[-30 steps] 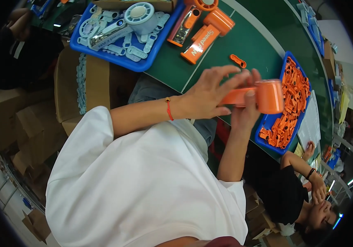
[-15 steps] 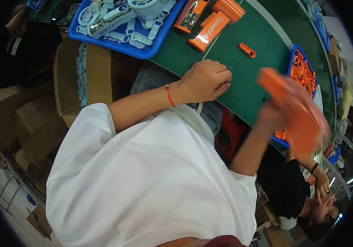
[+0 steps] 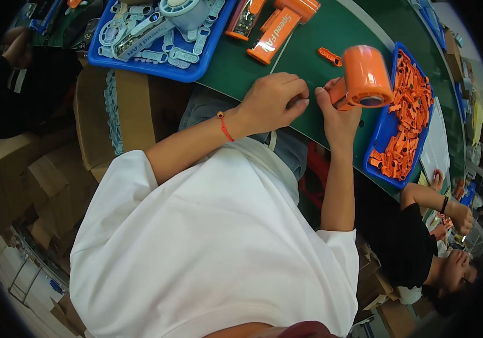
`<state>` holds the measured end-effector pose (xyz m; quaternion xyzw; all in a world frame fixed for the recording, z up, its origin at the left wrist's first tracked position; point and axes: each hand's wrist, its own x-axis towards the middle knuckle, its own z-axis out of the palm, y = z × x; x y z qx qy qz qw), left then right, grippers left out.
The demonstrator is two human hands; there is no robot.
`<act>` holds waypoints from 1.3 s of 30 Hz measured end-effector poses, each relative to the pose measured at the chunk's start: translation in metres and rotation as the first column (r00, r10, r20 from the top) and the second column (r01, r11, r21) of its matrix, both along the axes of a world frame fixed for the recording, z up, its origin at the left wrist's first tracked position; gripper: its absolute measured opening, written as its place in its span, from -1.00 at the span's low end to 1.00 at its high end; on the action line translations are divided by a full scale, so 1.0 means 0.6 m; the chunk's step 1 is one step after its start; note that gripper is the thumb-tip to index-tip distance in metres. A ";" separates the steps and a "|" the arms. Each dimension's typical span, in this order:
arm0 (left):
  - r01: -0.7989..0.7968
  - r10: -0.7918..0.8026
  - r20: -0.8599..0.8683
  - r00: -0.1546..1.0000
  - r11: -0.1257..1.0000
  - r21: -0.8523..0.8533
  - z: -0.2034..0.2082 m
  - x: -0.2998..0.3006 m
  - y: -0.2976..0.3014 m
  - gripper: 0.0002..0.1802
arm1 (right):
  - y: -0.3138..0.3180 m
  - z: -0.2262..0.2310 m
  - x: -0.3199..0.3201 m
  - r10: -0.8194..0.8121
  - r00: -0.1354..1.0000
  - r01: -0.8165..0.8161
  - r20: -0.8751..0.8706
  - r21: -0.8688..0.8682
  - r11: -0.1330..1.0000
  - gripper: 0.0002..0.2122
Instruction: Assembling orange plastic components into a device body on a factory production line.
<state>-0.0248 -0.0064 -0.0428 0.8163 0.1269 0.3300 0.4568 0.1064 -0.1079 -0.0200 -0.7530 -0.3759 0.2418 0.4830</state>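
My right hand [image 3: 340, 118] grips an orange handheld fan [image 3: 368, 73] by its handle, its round head up over the table's edge. To its left, my left hand [image 3: 278, 101] is closed, fingers curled in, at the table edge; nothing shows in it. A small orange perforated plastic piece [image 3: 330, 56] lies on the green table [image 3: 303, 67] just beyond the two hands. Farther off lie another orange handheld fan [image 3: 278, 34] and a half handle with its inner parts exposed [image 3: 246, 19].
A blue tray [image 3: 372, 160] full of small orange pieces stands at the right, beside a white sheet [image 3: 435, 135]. At the left, another blue tray [image 3: 191, 73] holds pale blue pieces and a fan. A cardboard box [image 3: 134, 107] stands below it. A person in black [image 3: 405, 248] sits at the right.
My right hand has swung the fan inward and left, from over the right tray to near my left hand. That tray now shows whole. My left fingers have loosened slightly.
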 end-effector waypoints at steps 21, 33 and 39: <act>0.171 -0.173 0.039 0.984 0.864 -0.473 0.078 -0.035 -0.019 -0.79 | -0.040 0.104 -0.087 0.209 0.747 -0.081 -0.631 0.226 0.971 -0.44; 0.101 -0.113 0.009 0.994 0.841 -0.531 0.078 -0.060 -0.024 -0.84 | -0.033 0.107 -0.098 0.255 0.760 -0.172 -0.597 0.192 0.966 -0.40; 0.045 -0.071 -0.044 0.996 0.901 -0.431 0.078 -0.056 -0.028 -0.86 | -0.048 0.105 -0.091 0.266 0.852 -0.237 -0.451 0.121 0.964 -0.38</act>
